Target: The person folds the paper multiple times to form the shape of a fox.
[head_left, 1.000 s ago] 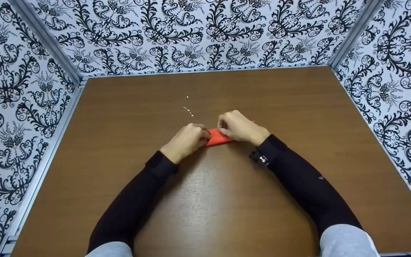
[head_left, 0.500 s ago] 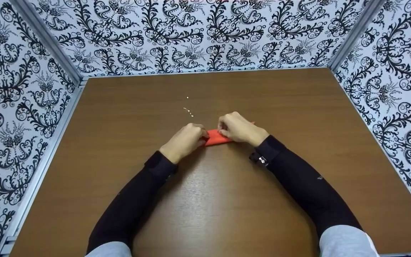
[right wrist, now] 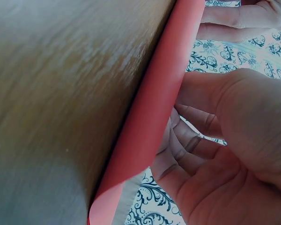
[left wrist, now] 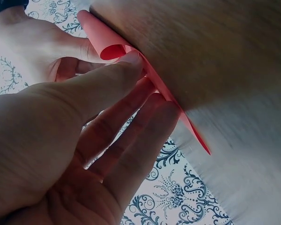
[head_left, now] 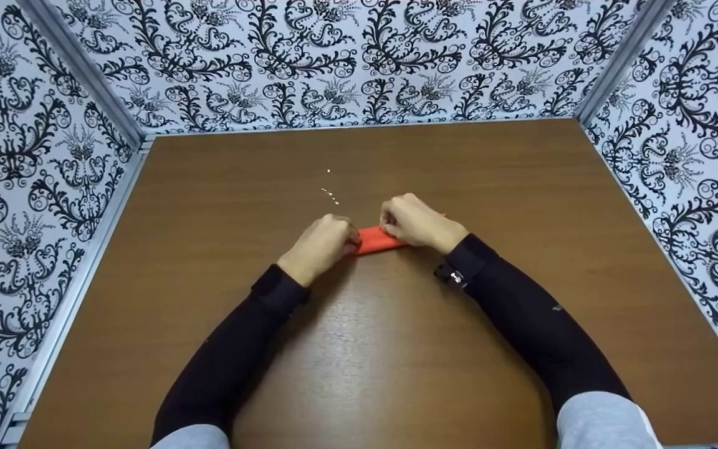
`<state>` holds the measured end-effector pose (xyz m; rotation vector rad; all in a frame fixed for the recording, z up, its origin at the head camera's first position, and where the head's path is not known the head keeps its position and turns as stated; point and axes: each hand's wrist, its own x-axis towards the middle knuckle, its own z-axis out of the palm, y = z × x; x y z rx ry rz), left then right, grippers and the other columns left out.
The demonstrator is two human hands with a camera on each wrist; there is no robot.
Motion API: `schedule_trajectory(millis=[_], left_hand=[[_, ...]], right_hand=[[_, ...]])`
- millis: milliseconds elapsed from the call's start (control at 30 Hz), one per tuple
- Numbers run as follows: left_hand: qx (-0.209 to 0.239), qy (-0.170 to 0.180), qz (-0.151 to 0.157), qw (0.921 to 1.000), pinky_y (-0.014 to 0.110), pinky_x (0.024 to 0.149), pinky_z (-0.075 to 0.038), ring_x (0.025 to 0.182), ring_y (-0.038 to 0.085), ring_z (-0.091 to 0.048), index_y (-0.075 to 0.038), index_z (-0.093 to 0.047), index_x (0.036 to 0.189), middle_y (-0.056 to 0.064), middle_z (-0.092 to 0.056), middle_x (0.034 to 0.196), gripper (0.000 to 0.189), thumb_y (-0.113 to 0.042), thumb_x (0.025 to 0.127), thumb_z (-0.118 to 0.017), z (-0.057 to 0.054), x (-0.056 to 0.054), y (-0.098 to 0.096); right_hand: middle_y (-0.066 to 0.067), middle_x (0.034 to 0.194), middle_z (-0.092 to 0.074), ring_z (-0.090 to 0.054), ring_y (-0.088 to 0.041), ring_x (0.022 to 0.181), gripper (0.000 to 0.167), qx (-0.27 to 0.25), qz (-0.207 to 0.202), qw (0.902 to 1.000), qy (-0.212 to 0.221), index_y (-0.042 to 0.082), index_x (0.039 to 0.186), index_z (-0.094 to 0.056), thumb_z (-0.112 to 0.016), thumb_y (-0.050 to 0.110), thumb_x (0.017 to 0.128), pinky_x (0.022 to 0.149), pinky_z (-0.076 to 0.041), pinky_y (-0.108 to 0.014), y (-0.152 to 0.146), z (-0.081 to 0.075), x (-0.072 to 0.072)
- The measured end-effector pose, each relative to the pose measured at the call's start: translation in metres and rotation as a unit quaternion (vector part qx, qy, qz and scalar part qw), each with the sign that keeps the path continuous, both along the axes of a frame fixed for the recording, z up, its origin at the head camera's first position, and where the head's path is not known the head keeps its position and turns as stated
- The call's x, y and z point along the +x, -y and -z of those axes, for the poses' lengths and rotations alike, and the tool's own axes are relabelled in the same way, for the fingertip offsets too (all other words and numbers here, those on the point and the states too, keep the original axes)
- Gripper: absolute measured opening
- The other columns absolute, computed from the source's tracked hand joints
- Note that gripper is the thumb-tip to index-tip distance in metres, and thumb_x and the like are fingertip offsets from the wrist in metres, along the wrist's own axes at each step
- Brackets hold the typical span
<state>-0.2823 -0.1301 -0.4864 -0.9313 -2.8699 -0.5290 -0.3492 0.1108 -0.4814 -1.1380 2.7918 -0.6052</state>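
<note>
A strip of red paper, folded over on itself, lies on the table between the two hands. My left hand pinches its left part; in the left wrist view the thumb presses the near face, with fingertips behind. That view shows the paper's fold as an open curl on one side of the thumb and a thin flat end on the other. My right hand pinches the paper further right. Seen from the right wrist, the paper forms a long rounded roll, its thumb and fingers along the edge.
Several tiny white specks lie on the brown wooden table beyond the hands. Patterned black-and-white walls enclose the back and both sides. A dark band with a small device sits at the right wrist.
My left hand has slid slightly left along the paper, so a little more red shows between the hands. The right hand stays nearly still.
</note>
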Motion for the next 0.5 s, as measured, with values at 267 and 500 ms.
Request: schedule_trajectory(millis=[267, 500], left_hand=[[-0.011, -0.007, 0.007, 0.9999, 0.048, 0.088, -0.070, 0.098, 0.030, -0.085, -0.007, -0.089, 0.094, 0.011, -0.087, 0.104, 0.007, -0.006, 0.101, -0.089, -0.0015, -0.0007, -0.0003], [-0.005, -0.013, 0.008, 0.9999, 0.048, 0.086, -0.069, 0.096, 0.030, -0.084, -0.008, -0.088, 0.091, 0.010, -0.087, 0.101, 0.009, -0.005, 0.099, -0.089, -0.0004, 0.0001, 0.0014]], right_hand=[[-0.012, 0.099, -0.085, -0.077, -0.030, 0.094, 0.006, 0.008, 0.007, 0.9999, 0.009, 0.003, 0.101, -0.083, -0.079, 0.005, 0.105, 0.089, -0.064, -0.049, 0.0000, 0.0018, -0.0020], [-0.015, 0.103, -0.086, -0.080, -0.033, 0.097, 0.005, 0.009, 0.012, 0.9997, 0.017, 0.002, 0.106, -0.083, -0.079, 0.005, 0.105, 0.091, -0.066, -0.050, 0.0017, 0.0030, -0.0014]])
